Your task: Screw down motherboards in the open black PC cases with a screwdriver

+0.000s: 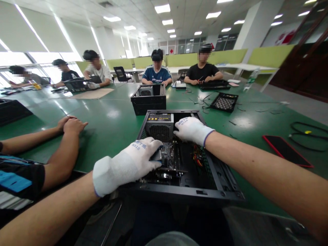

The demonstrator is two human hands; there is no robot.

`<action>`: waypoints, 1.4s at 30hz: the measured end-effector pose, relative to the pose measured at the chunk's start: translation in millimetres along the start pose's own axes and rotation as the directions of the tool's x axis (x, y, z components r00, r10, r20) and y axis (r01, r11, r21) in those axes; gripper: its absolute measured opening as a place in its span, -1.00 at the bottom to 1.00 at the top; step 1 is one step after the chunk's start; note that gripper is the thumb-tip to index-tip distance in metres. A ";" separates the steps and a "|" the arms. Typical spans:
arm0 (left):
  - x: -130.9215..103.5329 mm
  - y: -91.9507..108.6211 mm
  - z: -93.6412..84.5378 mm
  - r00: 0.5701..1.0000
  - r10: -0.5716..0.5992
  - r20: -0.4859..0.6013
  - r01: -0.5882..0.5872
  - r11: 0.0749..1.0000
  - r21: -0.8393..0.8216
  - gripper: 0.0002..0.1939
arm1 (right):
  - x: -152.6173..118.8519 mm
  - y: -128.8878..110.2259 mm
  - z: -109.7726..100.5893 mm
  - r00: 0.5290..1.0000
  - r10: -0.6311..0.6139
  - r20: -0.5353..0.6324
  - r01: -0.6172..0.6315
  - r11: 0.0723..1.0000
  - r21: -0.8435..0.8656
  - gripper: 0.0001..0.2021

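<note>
An open black computer case lies on the green table in front of me. Inside it, a grey power supply sits at the far left, with a motherboard nearer to me. My left hand, in a white glove, has its fingers curled around a small grey metallic block over the board. My right hand, also gloved, reaches in beside the power supply; its fingertips are partly hidden there. Coloured cables lie in the case's right part.
A second black case stands beyond. A person's bare forearms rest at the left. Right are a tray of small parts, a red-edged black panel and a black cable. Several people sit across the table.
</note>
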State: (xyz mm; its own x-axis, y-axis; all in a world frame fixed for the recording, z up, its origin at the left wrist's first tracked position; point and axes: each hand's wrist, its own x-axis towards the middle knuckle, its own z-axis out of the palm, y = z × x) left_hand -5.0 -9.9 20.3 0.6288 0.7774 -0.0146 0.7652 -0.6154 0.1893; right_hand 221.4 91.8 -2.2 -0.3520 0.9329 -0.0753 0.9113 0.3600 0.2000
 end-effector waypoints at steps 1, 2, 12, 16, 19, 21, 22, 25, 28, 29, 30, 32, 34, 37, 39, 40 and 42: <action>5.9 0.2 -3.5 0.999 -0.013 0.030 0.012 1.000 0.027 -0.53 | -2.8 1.7 -0.8 0.999 -0.003 -0.034 0.003 1.000 0.012 -0.53; 12.8 0.8 -6.3 0.998 -0.025 0.055 0.022 0.998 0.056 -0.55 | -5.6 3.7 -1.7 0.997 -0.005 -0.079 0.008 0.999 0.035 -0.52; 111.8 1.3 13.1 0.930 -0.080 0.359 -0.054 0.935 0.350 -0.60 | -22.3 21.0 -3.1 0.928 0.159 -0.338 0.030 0.871 0.491 -0.60; 136.9 -5.9 33.4 0.886 -0.120 0.448 -0.066 0.924 0.378 -0.56 | -25.8 23.2 -4.8 0.920 0.186 -0.346 0.049 0.819 0.571 -0.61; 144.9 -12.9 50.0 0.864 -0.121 0.489 -0.076 0.928 0.364 -0.48 | -27.3 26.2 -4.1 0.908 0.187 -0.374 0.080 0.800 0.595 -0.60; 146.8 -17.4 58.5 0.864 -0.106 0.492 -0.086 0.932 0.353 -0.47 | -28.1 28.0 -3.2 0.904 0.177 -0.389 0.106 0.789 0.606 -0.60; 147.3 -19.2 61.3 0.868 -0.102 0.487 -0.087 0.933 0.350 -0.48 | -28.6 28.7 -2.9 0.903 0.169 -0.396 0.121 0.784 0.609 -0.60; 147.8 -21.5 63.8 0.871 -0.106 0.480 -0.081 0.932 0.354 -0.51 | -30.9 29.6 -2.9 0.897 0.154 -0.413 0.152 0.772 0.617 -0.60; 148.9 -20.8 61.8 0.858 -0.126 0.499 -0.080 0.925 0.371 -0.49 | -34.0 30.0 -3.7 0.897 0.163 -0.410 0.161 0.744 0.648 -0.59; 149.4 -20.5 61.2 0.853 -0.134 0.505 -0.079 0.922 0.379 -0.49 | -35.1 30.4 -3.8 0.899 0.165 -0.405 0.164 0.732 0.661 -0.59; 150.0 -20.4 60.7 0.849 -0.141 0.509 -0.079 0.919 0.385 -0.50 | -36.0 30.9 -3.8 0.901 0.166 -0.401 0.167 0.720 0.673 -0.59; 151.1 -20.4 60.2 0.845 -0.152 0.513 -0.073 0.917 0.391 -0.53 | -37.7 32.3 -3.5 0.900 0.165 -0.403 0.179 0.703 0.688 -0.59; 151.6 -20.4 59.6 0.841 -0.162 0.516 -0.066 0.916 0.395 -0.56 | -39.2 33.8 -3.0 0.892 0.170 -0.418 0.190 0.697 0.691 -0.59; 150.9 -19.4 58.2 0.840 -0.170 0.516 -0.061 0.915 0.399 -0.58 | -40.8 35.4 -2.5 0.887 0.169 -0.429 0.204 0.691 0.694 -0.58; 149.9 -18.4 57.1 0.843 -0.171 0.511 -0.056 0.916 0.398 -0.57 | -40.9 35.9 -2.1 0.892 0.151 -0.425 0.217 0.683 0.698 -0.59; 149.3 -18.1 56.7 0.845 -0.172 0.506 -0.051 0.916 0.397 -0.56 | -40.6 36.0 -1.7 0.895 0.140 -0.424 0.225 0.679 0.698 -0.60; 148.3 -17.8 56.6 0.848 -0.182 0.498 -0.040 0.915 0.402 -0.57 | -39.5 36.1 -0.6 0.892 0.125 -0.435 0.244 0.677 0.694 -0.61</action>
State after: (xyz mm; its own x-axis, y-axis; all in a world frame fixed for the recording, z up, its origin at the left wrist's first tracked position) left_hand 82.4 109.0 -40.8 0.4632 0.7064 -0.5352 0.7303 -0.6464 -0.2210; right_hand 268.1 68.0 8.6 -0.2931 0.8761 0.3829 0.6797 0.4725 -0.5610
